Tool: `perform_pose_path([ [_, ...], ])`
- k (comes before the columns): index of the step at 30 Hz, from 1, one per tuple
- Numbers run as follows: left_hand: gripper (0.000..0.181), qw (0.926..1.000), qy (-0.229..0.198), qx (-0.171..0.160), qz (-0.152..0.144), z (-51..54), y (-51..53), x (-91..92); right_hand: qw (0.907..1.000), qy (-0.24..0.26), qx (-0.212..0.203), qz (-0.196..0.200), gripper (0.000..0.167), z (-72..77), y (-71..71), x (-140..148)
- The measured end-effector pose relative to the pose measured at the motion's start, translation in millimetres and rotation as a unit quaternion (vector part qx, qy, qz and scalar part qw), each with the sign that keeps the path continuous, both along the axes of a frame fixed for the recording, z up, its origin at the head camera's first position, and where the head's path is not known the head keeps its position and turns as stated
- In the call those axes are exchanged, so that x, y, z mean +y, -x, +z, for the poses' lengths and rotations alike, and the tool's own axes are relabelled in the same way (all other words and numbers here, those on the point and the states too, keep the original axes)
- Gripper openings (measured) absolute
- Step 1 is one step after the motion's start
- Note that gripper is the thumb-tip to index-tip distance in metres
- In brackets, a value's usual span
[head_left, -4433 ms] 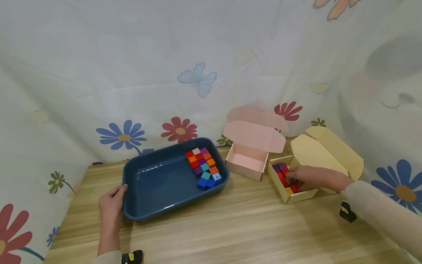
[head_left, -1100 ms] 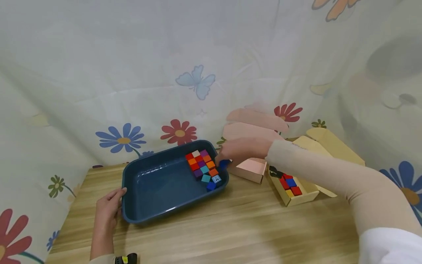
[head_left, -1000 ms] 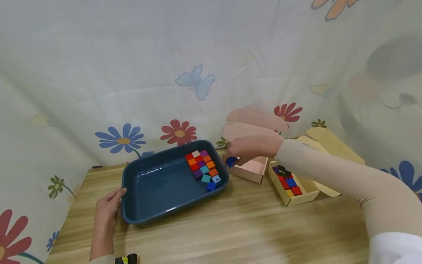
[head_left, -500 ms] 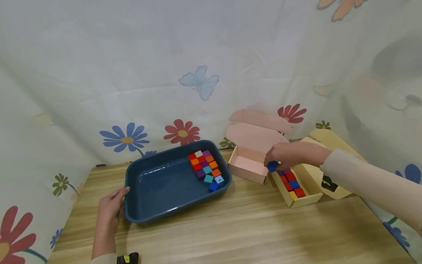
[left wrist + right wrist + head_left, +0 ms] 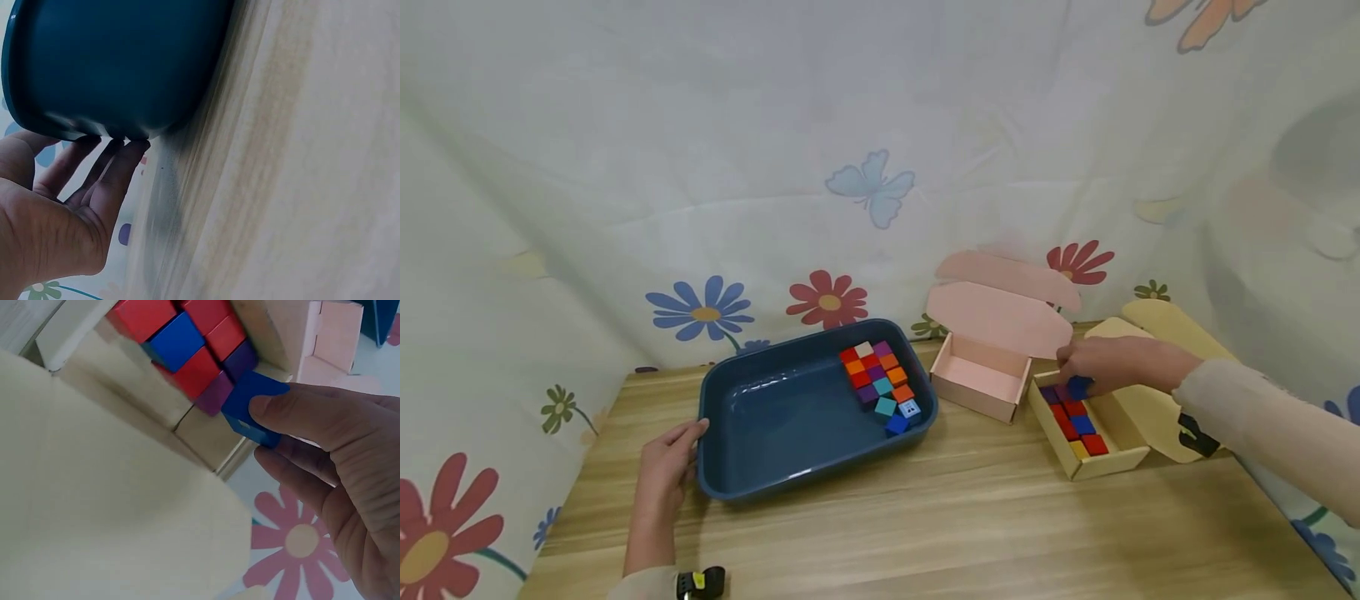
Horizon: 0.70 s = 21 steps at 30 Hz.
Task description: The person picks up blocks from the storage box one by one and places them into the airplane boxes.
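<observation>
My right hand (image 5: 1108, 364) pinches a blue cube (image 5: 253, 403) between thumb and fingers. It holds the cube over the far end of the open yellow box (image 5: 1127, 460). Inside that box, red, purple, blue and yellow cubes stand in two rows along its left side; a blue one (image 5: 176, 342) sits among the red ones. My left hand (image 5: 666, 467) grips the left rim of the dark blue tray (image 5: 703, 450), thumb at the rim and fingertips (image 5: 134, 150) against the outer wall. Several coloured cubes (image 5: 877, 372) lie together at the tray's right end.
Between tray and yellow box stands an open pink box (image 5: 976, 398) with its lid raised and no cubes visible inside. The yellow box's lid (image 5: 125, 500) leans open behind it. A patterned cloth (image 5: 760, 167) hangs behind the wooden table (image 5: 925, 517).
My right hand took a blue cube from the tray's right end and carried it rightward past the pink box to the yellow box. My left hand stays on the tray rim.
</observation>
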<state>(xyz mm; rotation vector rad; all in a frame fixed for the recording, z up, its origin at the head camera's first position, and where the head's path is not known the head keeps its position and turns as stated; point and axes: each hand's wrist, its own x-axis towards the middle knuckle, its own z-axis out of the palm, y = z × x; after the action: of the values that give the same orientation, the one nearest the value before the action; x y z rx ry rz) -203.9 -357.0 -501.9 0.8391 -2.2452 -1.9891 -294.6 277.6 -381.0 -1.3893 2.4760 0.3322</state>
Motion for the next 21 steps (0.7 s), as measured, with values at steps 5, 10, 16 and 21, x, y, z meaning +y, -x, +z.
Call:
perform_pose_path([
  [5, 0.065, 1.0, 0.002, 0.001, -0.001, 1.0, 0.6, 0.9, 0.9997, 0.004, 0.011, -0.023, 0.021, -7.5, 5.5, 14],
  [10, 0.065, 1.0, 0.004, -0.003, 0.001, 0.1, 0.9, 0.1, 0.9991, 0.02, 0.026, -0.027, 0.018, -13.6, 6.9, 19],
  [16, 0.067, 0.9999, 0.002, -0.01, 0.0, 0.1, 0.4, -0.1, 0.9976, 0.008, 0.058, -0.036, 0.021, -25.2, 8.2, 21],
  [21, 0.068, 1.0, -0.001, -0.006, 0.0, 0.5, -0.2, -0.6, 0.9952, 0.011, 0.088, -0.042, 0.03, -27.5, 5.2, 20],
])
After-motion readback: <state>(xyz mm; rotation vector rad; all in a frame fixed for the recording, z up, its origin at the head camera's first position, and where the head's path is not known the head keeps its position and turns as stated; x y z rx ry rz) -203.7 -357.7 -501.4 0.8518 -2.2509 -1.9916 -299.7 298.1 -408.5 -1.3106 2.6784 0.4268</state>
